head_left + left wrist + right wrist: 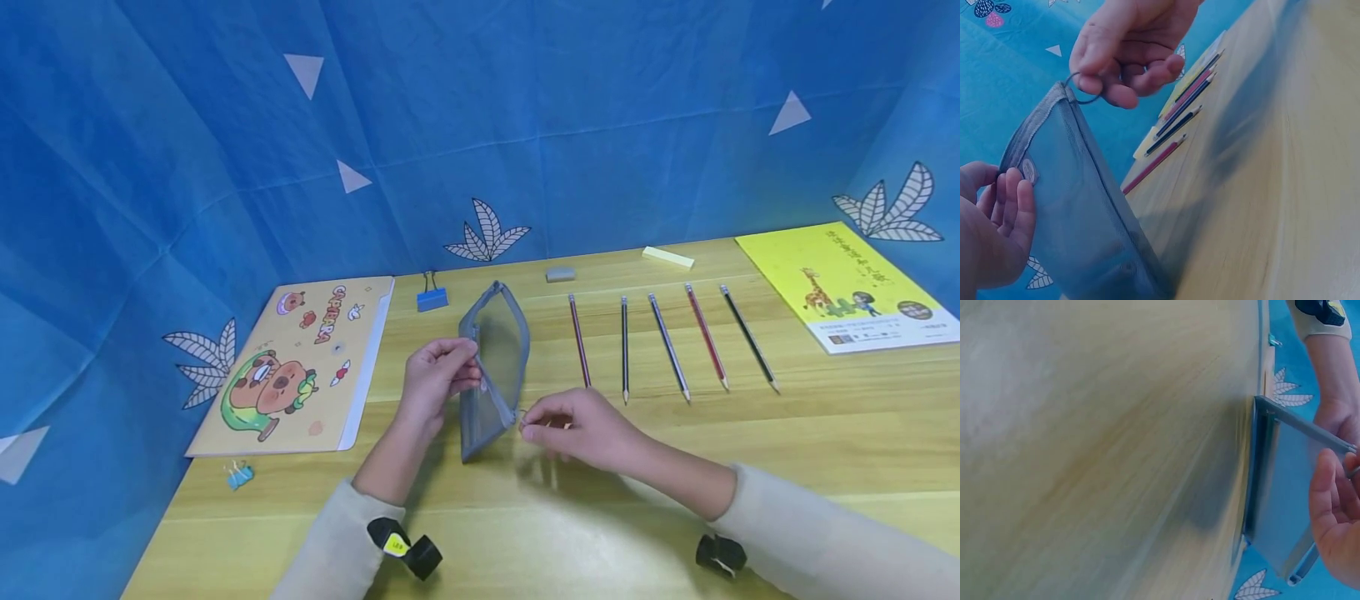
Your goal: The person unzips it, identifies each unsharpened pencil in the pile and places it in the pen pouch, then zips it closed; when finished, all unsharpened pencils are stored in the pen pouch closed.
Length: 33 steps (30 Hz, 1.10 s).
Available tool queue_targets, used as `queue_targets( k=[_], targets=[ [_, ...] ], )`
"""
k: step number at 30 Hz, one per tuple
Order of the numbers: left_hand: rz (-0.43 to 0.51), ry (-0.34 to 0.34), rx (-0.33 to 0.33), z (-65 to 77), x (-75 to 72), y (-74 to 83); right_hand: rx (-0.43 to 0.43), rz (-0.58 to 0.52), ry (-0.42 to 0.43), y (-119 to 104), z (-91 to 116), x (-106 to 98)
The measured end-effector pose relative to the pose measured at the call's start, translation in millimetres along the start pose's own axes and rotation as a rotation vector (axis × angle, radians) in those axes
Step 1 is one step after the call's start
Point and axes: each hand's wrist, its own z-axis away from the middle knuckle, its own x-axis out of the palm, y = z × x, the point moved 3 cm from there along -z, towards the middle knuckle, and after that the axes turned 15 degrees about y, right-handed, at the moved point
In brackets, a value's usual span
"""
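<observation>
A grey mesh zip pencil pouch (504, 350) stands on its edge on the table, its top spread apart. My left hand (442, 375) pinches the pouch's upper left edge between thumb and fingers, beside a small oval label (1029, 171). At the pouch's near top corner, my right hand (573, 429) pinches a thin loop (1088, 100) attached there. In the right wrist view, the right hand (1338, 519) partly covers that corner, and the mesh side (1288, 487) faces the camera.
Several pencils (625, 350) lie in a row right of the pouch. Behind are a grey eraser (560, 274), a pale yellow block (668, 257) and a blue binder clip (432, 298). A capybara folder (300, 367) and light-blue clip (239, 476) lie left, a yellow booklet (847, 287) right.
</observation>
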Motion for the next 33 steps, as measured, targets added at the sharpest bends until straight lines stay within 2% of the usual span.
queue_targets(
  k=[7, 10, 14, 17, 20, 24, 28, 31, 33],
  targets=[
    [-0.036, -0.024, 0.0, 1.3, -0.7, -0.2, 0.004, -0.034, 0.114, -3.7, 0.3, -3.7],
    [-0.014, -0.042, 0.014, -0.2, -1.3, -2.6, 0.005, -0.077, 0.175, -4.9, -0.6, -4.4],
    [-0.029, -0.042, 0.002, 0.9, -0.3, -3.1, -0.003, -0.13, 0.2, -6.6, -2.8, -4.3],
    [-0.066, -0.023, -0.02, 3.6, 1.7, -1.5, 0.022, -0.13, 0.167, -7.0, -4.7, -4.0],
    [-0.088, -0.024, 0.009, 0.8, 1.4, -5.6, 0.085, -0.108, 0.1, -5.4, -5.9, -3.0],
    [-0.12, -0.045, 0.062, -21.1, -6.8, -30.7, 0.203, -0.186, 0.001, -1.6, -5.0, -0.8],
    [-0.115, -0.068, 0.1, -43.5, -14.3, -54.5, 0.282, -0.328, -0.047, 0.5, -4.1, 0.0],
    [-0.137, -0.098, 0.161, -43.7, -17.0, -52.1, 0.29, -0.377, -0.063, -0.1, -4.9, 0.1],
    [-0.227, -0.086, 0.201, -27.9, -15.6, -33.4, 0.288, -0.383, -0.063, -1.5, -6.0, -0.1]
  ],
)
